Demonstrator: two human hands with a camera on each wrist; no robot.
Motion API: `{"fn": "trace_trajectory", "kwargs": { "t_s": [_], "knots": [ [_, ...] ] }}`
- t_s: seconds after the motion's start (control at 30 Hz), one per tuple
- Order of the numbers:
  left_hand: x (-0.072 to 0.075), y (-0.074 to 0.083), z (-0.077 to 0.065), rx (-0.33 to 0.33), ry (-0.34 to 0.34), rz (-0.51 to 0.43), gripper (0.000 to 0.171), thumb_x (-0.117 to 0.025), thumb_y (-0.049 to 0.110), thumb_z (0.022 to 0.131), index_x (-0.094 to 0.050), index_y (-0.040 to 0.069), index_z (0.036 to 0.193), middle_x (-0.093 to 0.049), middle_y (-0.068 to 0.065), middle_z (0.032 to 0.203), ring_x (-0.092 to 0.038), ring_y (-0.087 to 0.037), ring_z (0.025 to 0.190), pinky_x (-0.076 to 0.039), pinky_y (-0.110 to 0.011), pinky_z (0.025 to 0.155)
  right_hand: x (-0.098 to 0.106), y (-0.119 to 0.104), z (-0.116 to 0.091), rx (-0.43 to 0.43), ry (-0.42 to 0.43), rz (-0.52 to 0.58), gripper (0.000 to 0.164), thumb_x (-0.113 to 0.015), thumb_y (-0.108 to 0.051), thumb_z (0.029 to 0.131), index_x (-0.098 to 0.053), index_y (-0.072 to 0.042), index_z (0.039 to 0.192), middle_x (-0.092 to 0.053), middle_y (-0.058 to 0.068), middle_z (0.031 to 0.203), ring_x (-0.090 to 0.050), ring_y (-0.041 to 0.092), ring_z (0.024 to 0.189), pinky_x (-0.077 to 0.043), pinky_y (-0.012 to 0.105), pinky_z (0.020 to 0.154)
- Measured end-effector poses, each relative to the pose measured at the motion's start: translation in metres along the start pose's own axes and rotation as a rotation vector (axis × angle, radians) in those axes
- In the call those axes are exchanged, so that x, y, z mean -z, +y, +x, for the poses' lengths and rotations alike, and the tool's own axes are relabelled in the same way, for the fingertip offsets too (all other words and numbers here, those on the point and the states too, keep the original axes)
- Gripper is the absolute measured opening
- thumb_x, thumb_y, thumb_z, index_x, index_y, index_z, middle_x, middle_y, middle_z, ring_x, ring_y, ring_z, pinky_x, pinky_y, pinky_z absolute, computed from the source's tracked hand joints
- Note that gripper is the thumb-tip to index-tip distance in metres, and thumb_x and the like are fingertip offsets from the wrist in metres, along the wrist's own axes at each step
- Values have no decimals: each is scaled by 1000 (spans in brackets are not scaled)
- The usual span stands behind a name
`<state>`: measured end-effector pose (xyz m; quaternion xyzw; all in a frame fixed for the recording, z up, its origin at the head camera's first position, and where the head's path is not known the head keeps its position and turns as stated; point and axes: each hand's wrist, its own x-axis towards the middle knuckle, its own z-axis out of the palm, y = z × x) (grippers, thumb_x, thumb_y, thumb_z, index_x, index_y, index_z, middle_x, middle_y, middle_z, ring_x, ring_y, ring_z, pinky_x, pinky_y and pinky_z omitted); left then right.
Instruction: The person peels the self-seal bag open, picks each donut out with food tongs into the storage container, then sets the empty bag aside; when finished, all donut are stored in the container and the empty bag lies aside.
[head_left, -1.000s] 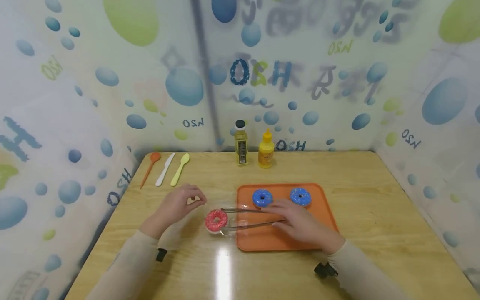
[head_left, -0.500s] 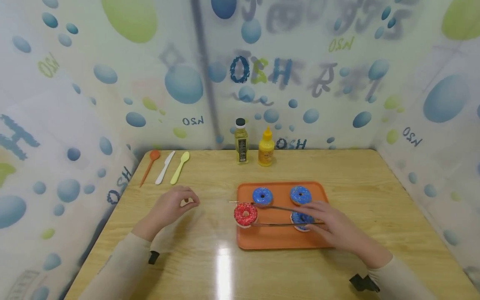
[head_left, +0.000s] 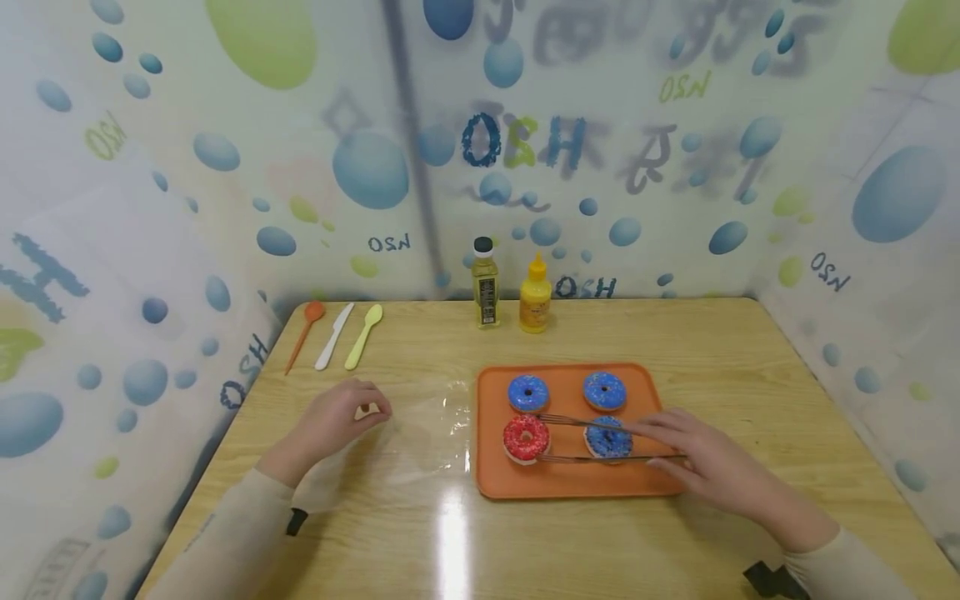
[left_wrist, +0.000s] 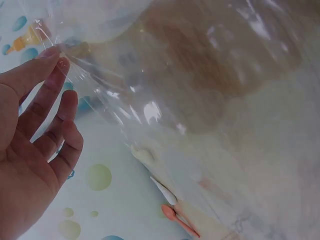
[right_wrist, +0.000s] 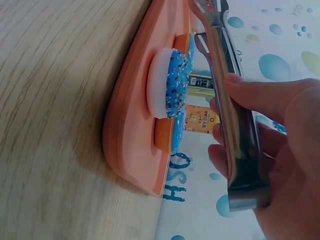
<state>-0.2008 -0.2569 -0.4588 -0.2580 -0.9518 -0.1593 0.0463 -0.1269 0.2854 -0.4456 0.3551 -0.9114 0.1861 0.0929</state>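
My left hand (head_left: 333,425) pinches the edge of a clear plastic bag (left_wrist: 210,100) between thumb and forefinger, left of the orange tray (head_left: 555,485). In the head view the bag is hard to make out except for its glints. My right hand (head_left: 712,458) holds metal tongs (right_wrist: 232,115), which reach leftward across the tray. Their tips lie at either side of a red sprinkled donut (head_left: 513,439) over the tray's left part; whether it touches the tray I cannot tell. Behind the tongs' arms sits a speckled blue donut (head_left: 611,443). Two more blue donuts (head_left: 517,390) lie along the tray's back.
An oil bottle (head_left: 487,292) and a yellow squeeze bottle (head_left: 535,302) stand at the table's back edge. An orange spoon (head_left: 303,329), a white knife (head_left: 334,337) and a pale yellow spoon (head_left: 364,335) lie at the back left. Patterned walls enclose the table.
The right hand has moved right with the tongs, carrying the red donut out of the plastic bag and over the tray. The left hand has shifted slightly left, still pinching the bag.
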Motion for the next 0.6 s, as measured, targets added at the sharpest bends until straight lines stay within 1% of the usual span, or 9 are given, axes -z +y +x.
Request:
{"fn": "trace_trajectory", "kwargs": {
  "t_s": [0.2, 0.37, 0.47, 0.6],
  "knots": [
    [-5, -3, 1, 6, -7, 22, 12, -82, 20, 89, -76, 30, 90, -70, 17, 91, -62, -9, 84, -54, -30, 72, -1, 0, -2, -28, -58, -33, 53, -81, -13, 89, -65, -21, 139, -69, -4, 127, -64, 14, 107, -59, 37, 84],
    [-9, -2, 2, 6, -33, 34, 6, -81, 24, 91, -77, 28, 92, -69, 18, 91, -61, -8, 85, -53, -29, 73, -2, -2, -3, -57, -102, -34, 55, -80, -15, 90, -63, -21, 142, -67, -3, 129, -64, 15, 110, -59, 39, 87],
    [-9, -1, 1, 6, -41, 29, 6, -81, 23, 91, -77, 28, 91, -69, 17, 90, -61, -9, 85, -53, -29, 72, 0, -3, -5, -72, -103, -11, 58, -80, -16, 90, -61, -22, 144, -66, -4, 131, -64, 16, 112, -59, 39, 88],
    [-7, 0, 1, 15, -52, 20, 10, -81, 20, 90, -77, 28, 90, -69, 17, 89, -61, -9, 83, -52, -29, 71, 1, -3, -10, -108, -66, 46, 59, -81, -15, 89, -60, -21, 145, -66, -1, 132, -64, 17, 112, -59, 37, 86]
  ]
}}
